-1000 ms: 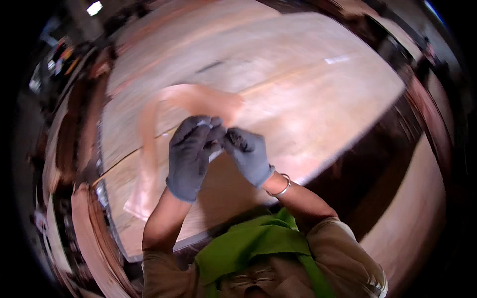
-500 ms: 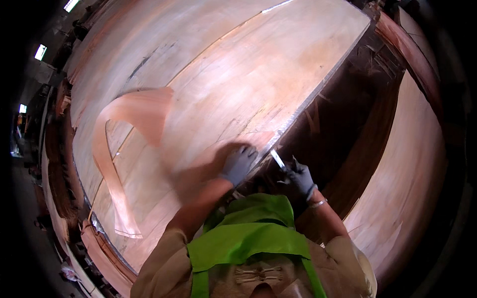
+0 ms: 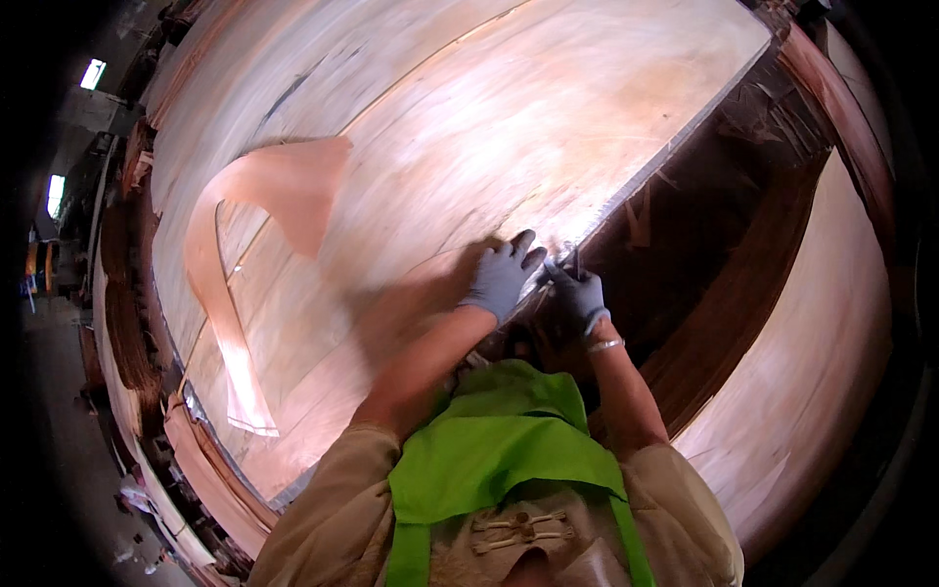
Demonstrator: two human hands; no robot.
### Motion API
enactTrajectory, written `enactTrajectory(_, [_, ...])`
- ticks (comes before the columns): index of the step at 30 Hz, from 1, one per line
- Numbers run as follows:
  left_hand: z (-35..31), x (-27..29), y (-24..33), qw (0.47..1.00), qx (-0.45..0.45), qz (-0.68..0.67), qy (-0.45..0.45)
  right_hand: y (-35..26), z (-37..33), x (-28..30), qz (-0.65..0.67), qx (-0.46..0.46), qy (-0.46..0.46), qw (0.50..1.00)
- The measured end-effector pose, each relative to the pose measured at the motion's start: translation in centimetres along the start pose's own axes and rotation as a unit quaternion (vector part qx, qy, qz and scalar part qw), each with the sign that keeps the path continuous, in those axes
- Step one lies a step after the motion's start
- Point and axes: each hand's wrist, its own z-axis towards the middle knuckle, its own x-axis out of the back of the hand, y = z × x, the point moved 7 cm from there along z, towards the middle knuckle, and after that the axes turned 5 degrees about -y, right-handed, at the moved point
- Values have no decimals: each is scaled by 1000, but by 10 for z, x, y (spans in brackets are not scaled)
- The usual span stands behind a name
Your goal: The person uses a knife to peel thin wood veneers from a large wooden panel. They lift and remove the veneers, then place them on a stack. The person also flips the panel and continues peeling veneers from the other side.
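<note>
My left hand (image 3: pixel 500 277), in a grey glove, lies on a thin wood veneer sheet (image 3: pixel 430 225) beside the straight front edge of the stack. Its fingers are stretched out and slightly spread. Just to its right, my right hand (image 3: pixel 579 293), also gloved in grey, is closed around a slim knife (image 3: pixel 576 258) at that same edge. Most of the knife is covered by the fingers or lost in glare. A narrow, curled strip of reddish veneer (image 3: pixel 202 249) rests on the sheet farther left.
A dark gap (image 3: pixel 685 230) littered with splinters runs along the right of the edge. Beyond it stands another stack of veneer (image 3: pixel 797 362). Ragged veneer stacks (image 3: pixel 127 323) line the left side, next to a grey floor (image 3: pixel 73 391).
My right hand has moved up to the sheet's edge with the knife. The left hand has shifted up and right, and its fingers, curled before, are now spread.
</note>
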Motion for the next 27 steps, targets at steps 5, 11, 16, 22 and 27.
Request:
enactTrajectory(5, [1,-1,2,1000,8,-1,14,50,-57,-19,-236,172,-62,954])
enactTrajectory(11, [-43,6,-62,942,71,-272,182,2,-62,-48,-20,9,-169,985])
enactTrajectory(16, [-64,9,-75,952,163,-202,163,-26,30,-62,-43,-1,-197,980])
enactTrajectory(22, [-41,1,-42,995,48,-42,74,-26,40,-73,-53,-47,-172,983])
enactTrajectory(27, [-46,5,-38,989,75,-101,76,2,16,-63,-22,-5,-171,985])
